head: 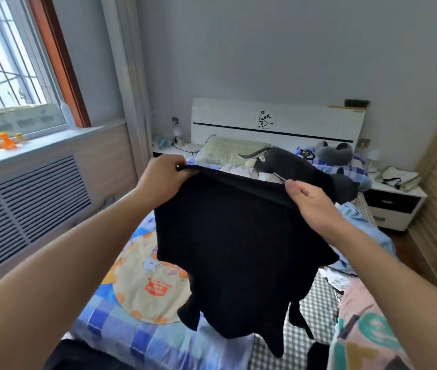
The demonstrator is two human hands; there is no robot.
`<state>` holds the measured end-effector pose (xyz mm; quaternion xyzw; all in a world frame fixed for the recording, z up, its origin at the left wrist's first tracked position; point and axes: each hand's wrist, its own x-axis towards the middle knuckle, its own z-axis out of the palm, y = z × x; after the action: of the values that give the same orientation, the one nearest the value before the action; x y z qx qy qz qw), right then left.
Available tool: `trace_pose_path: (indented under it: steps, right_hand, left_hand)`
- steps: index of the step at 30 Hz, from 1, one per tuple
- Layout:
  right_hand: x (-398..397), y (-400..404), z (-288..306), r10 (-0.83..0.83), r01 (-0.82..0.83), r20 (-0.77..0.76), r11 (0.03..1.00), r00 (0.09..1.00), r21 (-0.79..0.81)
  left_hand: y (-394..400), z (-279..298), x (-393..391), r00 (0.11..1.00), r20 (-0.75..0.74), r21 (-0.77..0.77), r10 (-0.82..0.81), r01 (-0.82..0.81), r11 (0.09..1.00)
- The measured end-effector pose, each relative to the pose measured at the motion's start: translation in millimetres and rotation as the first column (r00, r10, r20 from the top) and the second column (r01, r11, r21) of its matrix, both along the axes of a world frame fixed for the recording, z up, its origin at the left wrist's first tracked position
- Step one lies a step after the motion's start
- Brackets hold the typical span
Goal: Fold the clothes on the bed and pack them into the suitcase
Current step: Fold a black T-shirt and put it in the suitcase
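Black soft fabric, a dark garment (238, 249), hangs in the air above the bed with the blue checked cover (121, 327), held up by its top edge between two bare hands. The left hand (162, 180) has its fingers curled over one corner of that edge, and the right hand (312, 202) pinches the other corner between thumb and fingers, so both are grasping the cloth and neither is free. I judge that the garment is held this way, stretched wide and hanging freely, to let it fall straight before it is laid down and folded; its lower part ends in uneven points just above the cover. A suitcase I cannot identify in this view; a dark shape at the bottom edge is too cut off to tell. Behind the garment a grey cat (300, 169) stands on the bed near the pale green pillow (228, 150) and the white headboard (278, 121). More clothes lie at the right: a light blue piece (356, 212) and a pink printed fabric (364, 324) on a small-checked cloth (316, 305). The round cartoon picture (145, 279) on the cover marks the free place for folding, I think, while the cat and the pile at the right could be in the way.
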<state>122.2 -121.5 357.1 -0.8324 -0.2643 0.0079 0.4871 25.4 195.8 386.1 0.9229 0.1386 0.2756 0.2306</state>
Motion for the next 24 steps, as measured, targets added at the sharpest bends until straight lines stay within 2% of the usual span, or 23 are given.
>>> trace_pose_path:
  steps: [2,4,5,6,8,10,11,13,14,16,17,20,22,24]
  right_hand:
    - [3,-1,12,0.07,-0.04,0.121,0.971,0.99,-0.234]
    - [13,0,10,0.111,0.035,0.257,0.863,0.96,-0.505]
    - [20,-1,4,0.097,0.095,0.305,0.825,0.947,-0.557]
    - [24,-3,-3,0.057,0.147,0.341,0.826,0.938,-0.544]
    - [27,-16,-29,-0.071,0.246,0.394,0.876,0.916,-0.415]
    - [16,-39,-72,-0.167,0.342,0.476,0.887,0.863,-0.309]
    - [3,-53,-100,-0.182,0.368,0.499,0.878,0.848,-0.305]
    - [-28,-83,-169,-0.182,0.37,0.425,0.83,0.886,-0.416]
    - [-46,-97,-204,-0.155,0.316,0.324,0.783,0.933,-0.535]
    - [-83,-121,-267,-0.088,0.105,0.063,0.642,0.994,-0.76]
    - [-100,-131,-290,-0.083,0.02,-0.037,0.598,0.996,-0.801]
    - [-138,-145,-323,-0.212,-0.038,-0.218,0.627,0.953,-0.778]
    - [-149,-146,-327,-0.313,0.013,-0.239,0.629,0.919,-0.777]
    - [-154,-144,-328,-0.405,0.122,-0.201,0.643,0.892,-0.756]
  left_hand:
    - [11,15,-4,1.0,-0.004,0.17,-0.019,0.02,0.985]
    - [14,27,-9,0.997,-0.003,0.265,-0.072,0.07,0.962]
    - [12,32,-13,0.992,-0.043,0.281,-0.123,0.13,0.951]
    - [10,30,-19,0.977,-0.12,0.264,-0.173,0.2,0.944]
    - [1,5,-33,0.899,-0.37,0.172,-0.236,0.316,0.933]
    - [-7,-56,-54,0.803,-0.567,0.217,-0.182,0.359,0.908]
    - [-11,-94,-67,0.766,-0.63,0.238,-0.132,0.351,0.906]
    - [-16,-175,-104,0.702,-0.711,0.214,-0.021,0.244,0.946]
    - [-19,-212,-123,0.698,-0.716,0.205,0.023,0.178,0.962]
    - [-29,-281,-161,0.744,-0.667,0.148,0.047,0.07,0.987]
    - [-38,-307,-179,0.761,-0.645,0.096,0.07,-0.01,0.995]
    - [-69,-350,-213,0.778,-0.603,-0.111,0.175,-0.299,0.948]
    - [-77,-360,-219,0.798,-0.539,-0.206,0.27,-0.435,0.877]
    - [-75,-366,-219,0.791,-0.491,-0.233,0.364,-0.522,0.82]
